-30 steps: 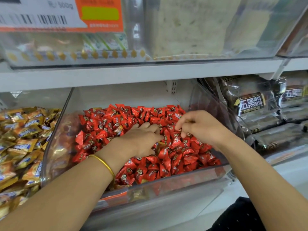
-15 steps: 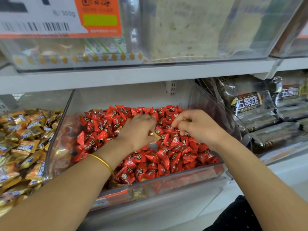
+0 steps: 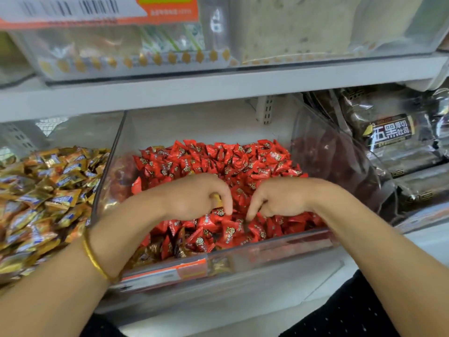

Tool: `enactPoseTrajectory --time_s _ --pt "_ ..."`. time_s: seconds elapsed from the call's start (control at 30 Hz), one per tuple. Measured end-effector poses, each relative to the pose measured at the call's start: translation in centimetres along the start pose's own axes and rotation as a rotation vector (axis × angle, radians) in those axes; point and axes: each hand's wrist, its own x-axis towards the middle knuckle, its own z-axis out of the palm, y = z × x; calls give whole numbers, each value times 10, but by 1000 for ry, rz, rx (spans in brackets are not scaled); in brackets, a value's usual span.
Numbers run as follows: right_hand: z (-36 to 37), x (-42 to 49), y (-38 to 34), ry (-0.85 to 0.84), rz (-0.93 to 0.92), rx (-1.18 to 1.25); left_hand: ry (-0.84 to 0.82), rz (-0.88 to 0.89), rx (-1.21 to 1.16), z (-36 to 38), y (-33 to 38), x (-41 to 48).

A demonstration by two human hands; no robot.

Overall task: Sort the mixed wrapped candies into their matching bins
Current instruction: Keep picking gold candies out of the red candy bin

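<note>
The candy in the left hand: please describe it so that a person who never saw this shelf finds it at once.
Find the clear middle bin heaped with red candies. Over its front half, the left hand, the one wearing a gold bangle, holds a small candy, mostly hidden. Its wrapper is golden, unlike the red ones below.

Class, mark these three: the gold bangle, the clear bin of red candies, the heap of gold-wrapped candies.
gold bangle (image 3: 92,258), head view, band over the wrist.
clear bin (image 3: 267,254), head view, front wall.
gold-wrapped candies (image 3: 43,203), head view, middle of heap.
</note>
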Motion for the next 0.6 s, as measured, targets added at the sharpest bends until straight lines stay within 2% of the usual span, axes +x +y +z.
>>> enactPoseTrajectory --time_s 0.1,0.2,0.33,0.4,0.47,0.5,0.6 --pt "-10 -10 6 182 6 245 -163 33 121 9 1 -1" --pt "-11 -19 -8 153 -138 421 -203 -23 339 16 -5 3" --pt "-5 -13 -22 10 -227 395 -15 -76 421 15 -8 6" --pt "1 -4 -25 -108 -209 273 74 -81 409 14 -11 6" --pt "4 5 -20 -130 -171 94 105 -81 390 13 -14 4" --pt "2 4 -15 -82 -118 68 103 -80 376 13 -14 3" --pt "-15 -10 2 216 2 321 115 -64 307 15 -14 2"
